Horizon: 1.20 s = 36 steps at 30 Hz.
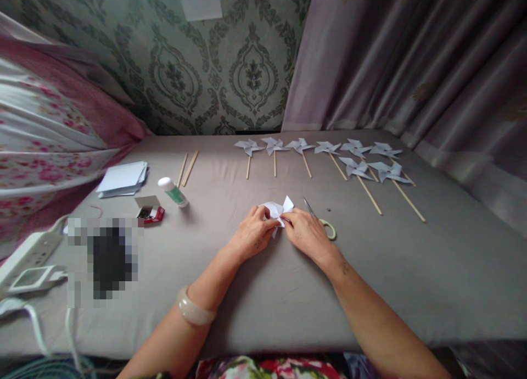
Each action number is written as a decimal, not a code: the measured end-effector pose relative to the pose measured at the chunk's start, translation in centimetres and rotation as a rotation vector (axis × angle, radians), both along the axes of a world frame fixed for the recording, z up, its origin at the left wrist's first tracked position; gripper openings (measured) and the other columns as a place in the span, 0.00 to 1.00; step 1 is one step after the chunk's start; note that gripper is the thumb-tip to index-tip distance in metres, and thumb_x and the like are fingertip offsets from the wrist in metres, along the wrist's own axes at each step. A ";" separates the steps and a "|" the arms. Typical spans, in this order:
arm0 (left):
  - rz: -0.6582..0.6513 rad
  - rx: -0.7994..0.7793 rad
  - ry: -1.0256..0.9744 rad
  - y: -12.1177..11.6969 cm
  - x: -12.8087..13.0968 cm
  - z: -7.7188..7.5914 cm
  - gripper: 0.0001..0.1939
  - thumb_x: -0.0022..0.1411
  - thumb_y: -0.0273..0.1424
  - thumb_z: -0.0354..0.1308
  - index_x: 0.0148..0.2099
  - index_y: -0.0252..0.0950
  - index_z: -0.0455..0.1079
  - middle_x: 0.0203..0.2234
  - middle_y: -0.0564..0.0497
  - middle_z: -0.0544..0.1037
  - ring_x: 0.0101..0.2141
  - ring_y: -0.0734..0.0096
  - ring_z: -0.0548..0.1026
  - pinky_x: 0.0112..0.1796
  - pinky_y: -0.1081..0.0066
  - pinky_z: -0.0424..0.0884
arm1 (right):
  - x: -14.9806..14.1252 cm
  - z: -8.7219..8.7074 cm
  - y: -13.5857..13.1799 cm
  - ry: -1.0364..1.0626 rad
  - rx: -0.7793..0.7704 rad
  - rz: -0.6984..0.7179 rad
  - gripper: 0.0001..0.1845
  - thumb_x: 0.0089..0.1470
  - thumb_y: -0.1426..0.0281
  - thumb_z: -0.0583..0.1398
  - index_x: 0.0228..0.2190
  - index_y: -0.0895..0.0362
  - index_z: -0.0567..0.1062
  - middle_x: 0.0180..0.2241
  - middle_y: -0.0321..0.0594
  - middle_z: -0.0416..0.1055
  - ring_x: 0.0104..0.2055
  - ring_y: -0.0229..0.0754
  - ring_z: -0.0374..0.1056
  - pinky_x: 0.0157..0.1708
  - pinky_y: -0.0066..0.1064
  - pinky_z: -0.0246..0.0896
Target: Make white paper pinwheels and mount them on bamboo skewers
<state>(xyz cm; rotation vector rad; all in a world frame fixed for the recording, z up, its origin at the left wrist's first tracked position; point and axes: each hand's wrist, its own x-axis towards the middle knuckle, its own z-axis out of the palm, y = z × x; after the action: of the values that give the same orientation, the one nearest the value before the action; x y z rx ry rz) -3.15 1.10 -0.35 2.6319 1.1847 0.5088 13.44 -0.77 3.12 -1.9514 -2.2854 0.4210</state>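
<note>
Paper (275,208), white, part-folded, at ctr of grey table (230,313). Is held from left by L hand (254,230), thumb & fingers drawn in nearly tight on it; from right by R hand (307,232), fingertips bunched on it. Exact contact pts too small to tell. Just right of R hand, partly hidden: scissors (328,224). Far side, ctr to right: 8 stick-mounted pinwheels (328,148). On left: glue stick (173,192), red box (157,217), paper stack (122,178), loose sticks (190,168).

A folded, many-cornered piece of white paper (275,208) sat partly covered toward five o'clock from mid-view, one pointed corner aimed at one o'clock, another near six.
</note>
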 end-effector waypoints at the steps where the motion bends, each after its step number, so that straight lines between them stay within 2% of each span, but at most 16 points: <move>1: 0.003 -0.003 -0.003 0.0 0.0 0.0 0.15 0.65 0.29 0.48 0.48 0.42 0.74 0.41 0.44 0.67 0.41 0.64 0.65 0.44 0.65 0.68 | 0.0 0.0 0.0 -0.003 0.003 0.002 0.18 0.62 0.68 0.49 0.46 0.52 0.75 0.43 0.43 0.74 0.44 0.43 0.70 0.41 0.31 0.59; 15: 0.005 -0.005 0.001 -0.1 0.0 0.2 0.15 0.65 0.30 0.48 0.46 0.42 0.75 0.40 0.44 0.68 0.41 0.63 0.65 0.44 0.64 0.68 | -0.1 -0.1 0.0 -0.056 0.003 0.021 0.19 0.62 0.70 0.47 0.46 0.51 0.75 0.42 0.43 0.72 0.44 0.43 0.69 0.41 0.32 0.59; 22: 0.014 -0.018 -0.020 -0.1 0.0 0.2 0.15 0.65 0.30 0.49 0.46 0.42 0.76 0.40 0.45 0.68 0.41 0.64 0.65 0.43 0.64 0.68 | -0.4 0.0 0.3 -0.178 0.068 0.162 0.18 0.61 0.74 0.47 0.39 0.56 0.76 0.43 0.46 0.70 0.48 0.45 0.64 0.41 0.32 0.59; 28: 0.002 -0.034 -0.112 0.1 -0.1 -0.1 0.12 0.62 0.28 0.52 0.42 0.42 0.77 0.39 0.45 0.70 0.40 0.64 0.67 0.42 0.64 0.68 | -0.5 0.5 1.2 -0.195 0.041 0.241 0.19 0.60 0.77 0.47 0.38 0.58 0.77 0.44 0.48 0.71 0.48 0.46 0.64 0.42 0.33 0.58; 32: 0.103 -0.036 -0.298 0.5 -0.3 -0.4 0.10 0.62 0.30 0.54 0.40 0.39 0.77 0.37 0.46 0.72 0.39 0.65 0.69 0.42 0.64 0.68 | -0.3 0.5 1.4 -0.192 0.036 0.272 0.19 0.59 0.79 0.47 0.37 0.59 0.77 0.43 0.48 0.71 0.47 0.46 0.65 0.42 0.33 0.57; 36: 0.253 -0.060 -0.344 0.9 -0.6 -0.4 0.09 0.62 0.30 0.54 0.38 0.37 0.76 0.33 0.47 0.73 0.37 0.66 0.70 0.41 0.65 0.68 | -0.3 0.5 1.2 -0.183 0.055 0.278 0.17 0.58 0.79 0.49 0.37 0.59 0.77 0.44 0.49 0.71 0.49 0.45 0.64 0.44 0.33 0.56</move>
<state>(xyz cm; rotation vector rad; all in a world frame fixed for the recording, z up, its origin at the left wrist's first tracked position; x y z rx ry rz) -3.79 1.95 -0.80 2.2351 1.3927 0.9132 13.18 0.43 3.65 -1.7159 -2.6644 0.2059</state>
